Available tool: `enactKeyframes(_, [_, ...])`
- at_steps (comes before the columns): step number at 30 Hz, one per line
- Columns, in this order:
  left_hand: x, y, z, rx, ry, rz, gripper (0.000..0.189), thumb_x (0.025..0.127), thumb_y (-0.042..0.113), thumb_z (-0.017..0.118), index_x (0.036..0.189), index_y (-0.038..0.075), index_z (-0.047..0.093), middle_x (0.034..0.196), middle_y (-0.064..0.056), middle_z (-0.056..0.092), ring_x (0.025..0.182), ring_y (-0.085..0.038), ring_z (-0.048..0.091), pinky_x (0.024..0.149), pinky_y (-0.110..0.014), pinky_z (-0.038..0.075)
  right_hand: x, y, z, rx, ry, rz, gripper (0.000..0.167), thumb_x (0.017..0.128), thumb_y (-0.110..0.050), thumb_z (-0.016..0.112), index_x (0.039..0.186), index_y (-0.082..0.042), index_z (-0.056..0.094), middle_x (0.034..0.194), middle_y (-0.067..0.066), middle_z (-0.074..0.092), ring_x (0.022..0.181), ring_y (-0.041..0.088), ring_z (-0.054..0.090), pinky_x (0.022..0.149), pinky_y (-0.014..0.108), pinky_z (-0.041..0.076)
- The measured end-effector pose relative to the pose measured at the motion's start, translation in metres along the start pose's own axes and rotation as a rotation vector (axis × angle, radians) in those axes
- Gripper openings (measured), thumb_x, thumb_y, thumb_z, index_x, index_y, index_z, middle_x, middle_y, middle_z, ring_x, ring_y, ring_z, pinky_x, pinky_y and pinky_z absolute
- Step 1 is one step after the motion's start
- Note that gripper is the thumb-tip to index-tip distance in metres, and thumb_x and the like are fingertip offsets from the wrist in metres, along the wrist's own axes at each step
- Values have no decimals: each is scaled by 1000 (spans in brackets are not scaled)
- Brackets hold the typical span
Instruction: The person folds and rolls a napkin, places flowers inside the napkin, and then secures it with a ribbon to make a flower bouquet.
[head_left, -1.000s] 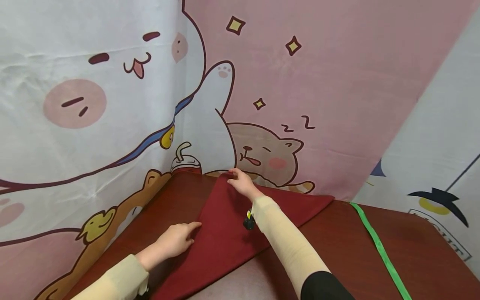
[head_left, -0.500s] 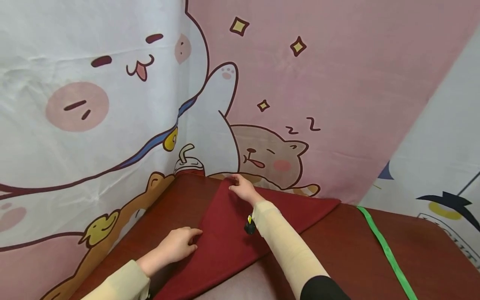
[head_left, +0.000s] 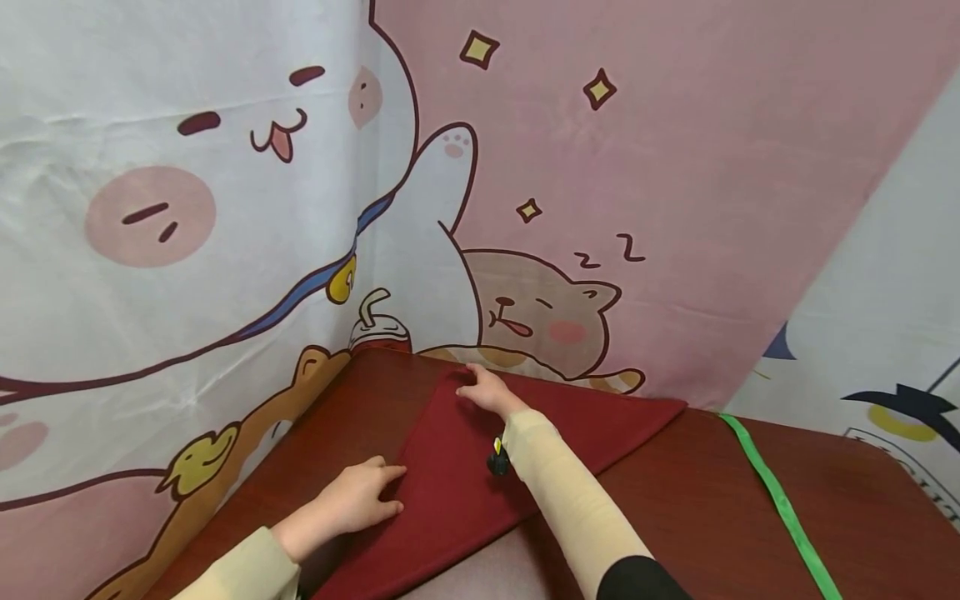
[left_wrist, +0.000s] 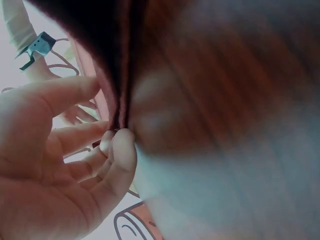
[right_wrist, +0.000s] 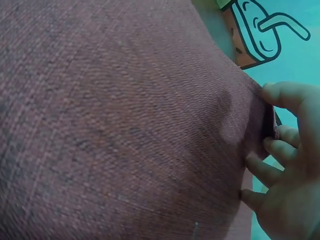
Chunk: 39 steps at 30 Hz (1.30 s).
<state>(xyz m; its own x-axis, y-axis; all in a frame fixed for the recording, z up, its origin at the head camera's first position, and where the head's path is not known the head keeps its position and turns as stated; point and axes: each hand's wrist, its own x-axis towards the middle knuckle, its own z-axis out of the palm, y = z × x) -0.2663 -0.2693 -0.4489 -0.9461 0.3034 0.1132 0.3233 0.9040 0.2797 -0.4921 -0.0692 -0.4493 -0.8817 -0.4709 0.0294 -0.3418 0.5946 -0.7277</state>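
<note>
A flat, dark red cloth (head_left: 450, 500), shaped like a triangle, lies on the brown, shiny wooden surface (head_left: 690, 492), with its top corner on the far side and its long side near. The right hand (head_left: 487, 393) is at that far corner, with its thumb and fingertips touching the cloth; I cannot tell if they pinch it. The left hand (head_left: 352, 500) is loose, with thumb and pointing finger apart, and its fingertips touch the left edge. A long, thin, bright green ribbon (head_left: 780, 500) lies to the right, well apart from the cloth. The step looks like making the cloth neat. To do it well, I think, keep the layers even at the left edge, hold one spot softly while the other hand makes the cloth flat, and go slowly so it does not bunch up. A second ago, the far corner is up by the pink and white wall cover with cartoon animals (head_left: 675, 208); now it sits a bit nearer, and the right hand is nearer too. The left hand is a little nearer as well. The ribbon stays put.
</note>
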Motion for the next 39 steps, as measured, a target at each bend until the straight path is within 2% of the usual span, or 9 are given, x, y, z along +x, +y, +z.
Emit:
enactKeyframes(7, [0,2,-1,-3,-27,-27,52,79,28,78,122,3,65,87,-2,52,69,-15,48,64,-36,45,-2,3,5,31,-82,8,80,92,-23,62,155,-6,15,150,20,36,137,32,34,109,45,28])
enactKeyframes(12, [0,4,-3,-8,-36,-34,52,79,27,78,122,3,65,86,-2,51,69,-15,47,64,-36,44,-3,3,6,20,-93,4,89,90,-23,65,156,-10,7,148,20,39,137,32,36,108,44,29])
enactKeyframes(16, [0,5,-3,-6,-39,-30,52,79,27,78,123,2,65,87,-3,52,69,-15,48,64,-36,45,-5,2,7,-59,-94,-6,78,90,-24,65,153,-7,22,148,17,40,136,29,37,108,42,30])
enactKeyframes(21, [-4,7,-5,28,-42,-7,51,79,28,78,122,3,65,88,-3,50,65,-14,47,60,-34,44,-6,5,3,-114,-109,-31,61,88,-25,67,142,-4,47,141,13,49,131,27,44,105,42,34])
enactKeyframes(24, [-9,9,-8,66,-34,28,50,77,29,79,119,5,67,89,-1,48,66,-14,49,59,-33,45,-4,15,0,-133,-127,-102,56,88,-29,68,136,-6,54,137,11,53,127,24,47,102,39,37])
enactKeyframes(26, [-14,14,-10,75,-39,61,49,76,31,80,118,8,68,88,2,47,67,-12,47,58,-32,43,-13,18,-7,-152,-146,-135,54,88,-28,68,135,-5,55,140,13,50,130,25,44,104,39,36])
enactKeyframes(29, [-23,18,-14,48,-94,119,49,76,32,79,120,13,68,83,8,46,67,-7,44,58,-29,41,-37,13,-22,-212,-193,-151,51,89,-22,68,135,-3,55,147,19,41,136,29,37,108,42,30])
enactKeyframes(34, [-39,24,-27,-92,-298,229,47,80,22,78,124,19,65,74,15,48,68,0,46,64,-25,42,-77,19,-43,-371,-241,-183,51,88,-25,68,134,-8,56,149,19,38,137,31,35,106,55,28])
enactKeyframes(39, [-56,27,-36,-189,-427,281,37,78,10,78,110,22,65,67,18,49,58,2,47,59,-21,43,-115,33,-65,-430,-231,-139,51,85,-29,70,132,-13,59,148,17,40,137,33,34,99,71,24])
